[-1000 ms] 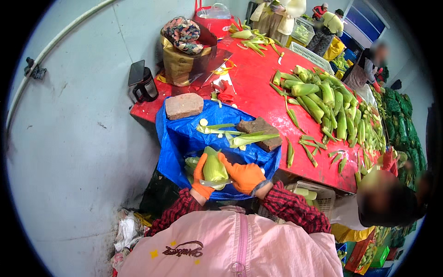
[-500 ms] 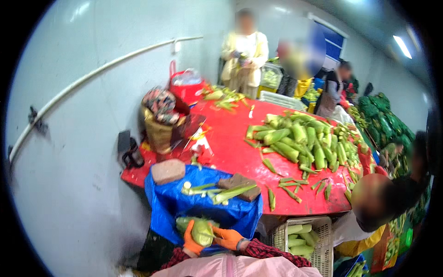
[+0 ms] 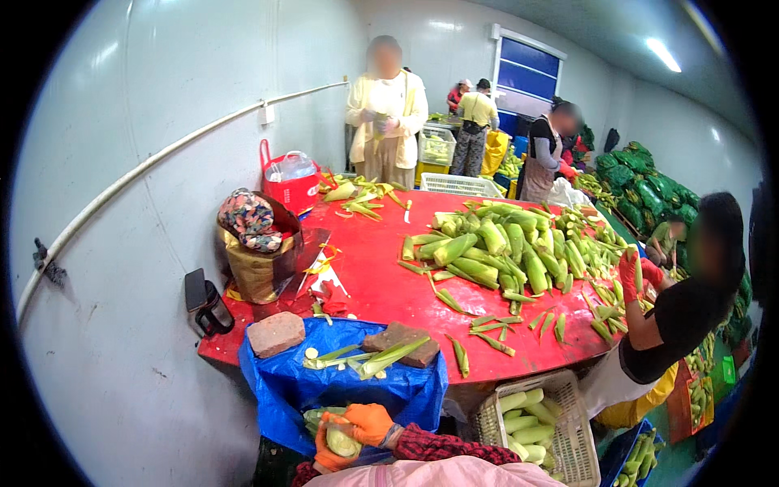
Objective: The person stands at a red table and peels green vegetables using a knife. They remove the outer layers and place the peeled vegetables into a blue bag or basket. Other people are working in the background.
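Low in front of me, both my orange-gloved hands are closed around a pale green ear of corn. My left hand grips it from the left and below. My right hand lies over its upper side with fingers bent. Just behind the hands, green husk shows against a blue plastic sheet. On the sheet's upper edge, husk strips and small cut ends lie between a reddish brick and a brown brick.
A large pile of corn covers much of the red table. To my right is a crate of peeled ears. A gold bag and a black mug stand left. A co-worker works at right, another across.
My right hand has moved from the ear's right side onto its top. The ear has turned in my hands and sits slightly lower. The whole view has shifted.
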Action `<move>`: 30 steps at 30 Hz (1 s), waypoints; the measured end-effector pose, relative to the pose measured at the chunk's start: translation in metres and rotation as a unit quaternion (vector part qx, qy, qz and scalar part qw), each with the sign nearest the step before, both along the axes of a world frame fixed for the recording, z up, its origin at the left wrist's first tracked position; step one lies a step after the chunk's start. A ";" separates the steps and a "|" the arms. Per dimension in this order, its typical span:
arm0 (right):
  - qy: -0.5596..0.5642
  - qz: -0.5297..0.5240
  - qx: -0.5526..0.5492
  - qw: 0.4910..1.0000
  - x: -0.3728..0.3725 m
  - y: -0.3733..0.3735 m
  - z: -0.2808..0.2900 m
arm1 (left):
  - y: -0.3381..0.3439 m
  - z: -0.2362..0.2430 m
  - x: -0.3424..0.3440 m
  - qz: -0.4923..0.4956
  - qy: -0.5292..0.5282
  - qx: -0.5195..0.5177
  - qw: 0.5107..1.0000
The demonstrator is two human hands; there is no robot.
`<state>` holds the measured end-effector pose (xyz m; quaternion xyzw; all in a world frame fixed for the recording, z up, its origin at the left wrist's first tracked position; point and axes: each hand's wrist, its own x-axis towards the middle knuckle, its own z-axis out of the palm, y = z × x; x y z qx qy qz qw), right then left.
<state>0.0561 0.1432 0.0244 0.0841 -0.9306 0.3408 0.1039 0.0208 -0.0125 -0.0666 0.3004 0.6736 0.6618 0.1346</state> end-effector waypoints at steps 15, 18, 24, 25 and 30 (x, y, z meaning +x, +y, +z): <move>-0.233 -0.253 0.067 0.937 -0.011 0.078 -0.011 | -0.066 0.083 -0.036 -0.069 -0.500 0.338 0.794; -0.214 -0.138 -0.332 0.908 -0.028 0.022 -0.001 | -0.034 0.066 -0.048 -0.076 -0.482 0.331 0.808; -0.300 -0.150 -0.338 0.879 -0.018 0.028 -0.008 | 0.018 0.059 -0.048 -0.015 -0.248 0.056 0.967; -0.332 -0.167 -0.264 0.890 -0.015 0.026 0.013 | 0.023 0.061 -0.044 0.007 -0.283 0.059 0.957; -0.331 -0.147 -0.256 0.896 -0.007 0.034 0.008 | 0.038 0.015 -0.047 0.143 0.072 -0.169 0.973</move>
